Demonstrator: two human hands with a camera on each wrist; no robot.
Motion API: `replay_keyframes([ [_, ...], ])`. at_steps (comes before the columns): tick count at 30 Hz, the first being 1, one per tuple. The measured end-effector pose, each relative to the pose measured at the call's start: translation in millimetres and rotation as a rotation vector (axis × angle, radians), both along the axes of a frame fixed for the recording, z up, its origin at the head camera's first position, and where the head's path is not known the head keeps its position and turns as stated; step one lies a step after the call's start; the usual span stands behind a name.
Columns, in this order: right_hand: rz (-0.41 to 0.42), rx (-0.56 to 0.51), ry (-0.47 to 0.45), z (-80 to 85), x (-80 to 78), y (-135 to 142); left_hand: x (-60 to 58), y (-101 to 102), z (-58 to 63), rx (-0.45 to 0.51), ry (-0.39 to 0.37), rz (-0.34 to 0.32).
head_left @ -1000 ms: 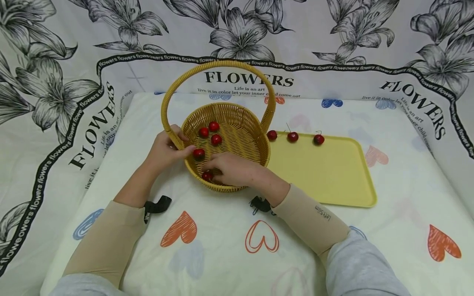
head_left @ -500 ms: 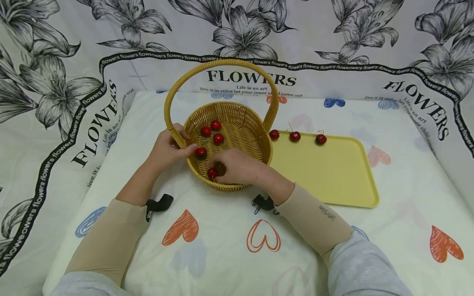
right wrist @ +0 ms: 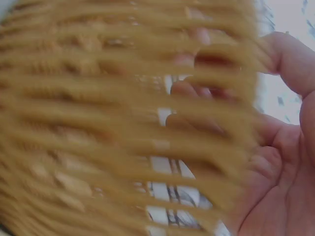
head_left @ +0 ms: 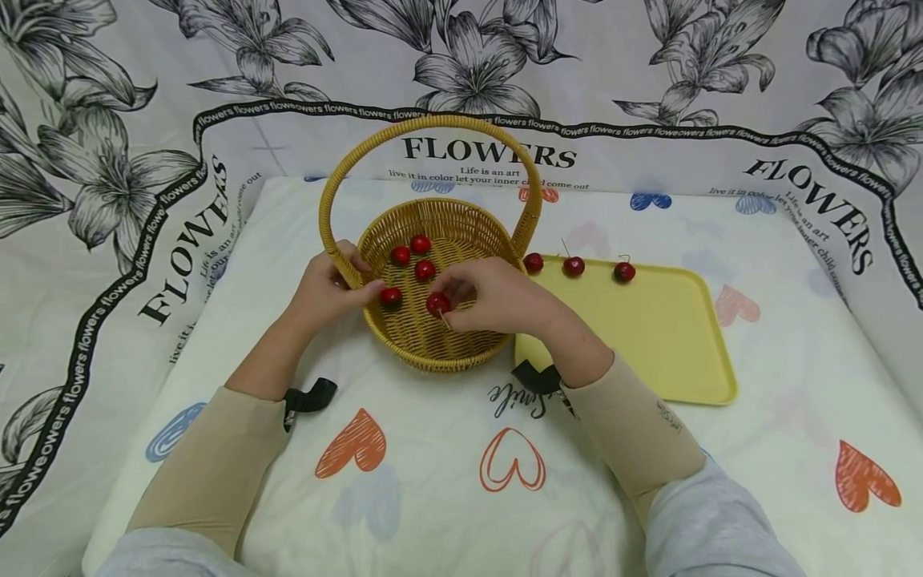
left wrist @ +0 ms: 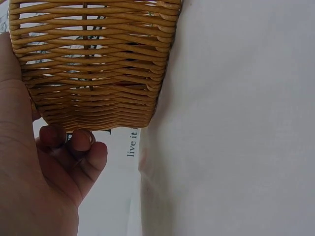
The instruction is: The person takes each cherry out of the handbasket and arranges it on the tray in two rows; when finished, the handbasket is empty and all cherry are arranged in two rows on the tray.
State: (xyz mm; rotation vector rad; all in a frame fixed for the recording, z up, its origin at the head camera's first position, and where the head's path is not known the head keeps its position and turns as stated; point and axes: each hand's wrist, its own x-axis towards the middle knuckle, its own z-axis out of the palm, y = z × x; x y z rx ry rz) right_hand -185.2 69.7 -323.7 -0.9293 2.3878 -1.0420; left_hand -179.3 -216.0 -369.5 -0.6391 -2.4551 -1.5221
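Observation:
A yellow wicker basket with a tall arched handle stands on the cloth-covered surface. My left hand grips its left rim at the foot of the handle, thumb over the inside; the left wrist view shows the woven side with curled fingers beneath. Over the basket, my right hand pinches a red cherry by its fingertips, a stem hanging from it. Several other cherries lie in the basket's left part, one by my left thumb. The right wrist view is blurred, the wicker partly hiding the right hand.
To the right lies a yellow rectangular tray, its left end behind the basket and right arm. Along its back edge sit three cherries, some with stems. A flower-printed cloth rises behind.
My right hand has lifted a cherry from the basket's front inside and carried it up and to the right. The left hand keeps its grip on the rim.

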Motion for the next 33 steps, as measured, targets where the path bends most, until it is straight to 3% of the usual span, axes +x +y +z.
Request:
replay_keyframes([
  [9,-0.067,-0.094,-0.046,27.5,-5.0,40.4,-0.7,-1.1,-0.1,0.006,-0.003,-0.010],
  [15,-0.124,-0.114,-0.008,40.7,-7.4,64.6,-0.9,-0.4,0.5,0.009,-0.013,-0.004],
  [23,-0.219,-0.132,0.003,49.8,-10.6,100.2,-0.5,-0.6,0.3,0.011,-0.008,-0.009],
  [30,-0.373,-0.070,-0.046,57.0,-11.6,131.2,0.4,-0.7,0.3,0.013,-0.013,-0.002],
  [33,-0.422,-0.057,-0.015,54.5,-16.2,144.7,0.7,-0.7,0.3,0.015,-0.014,-0.001],
])
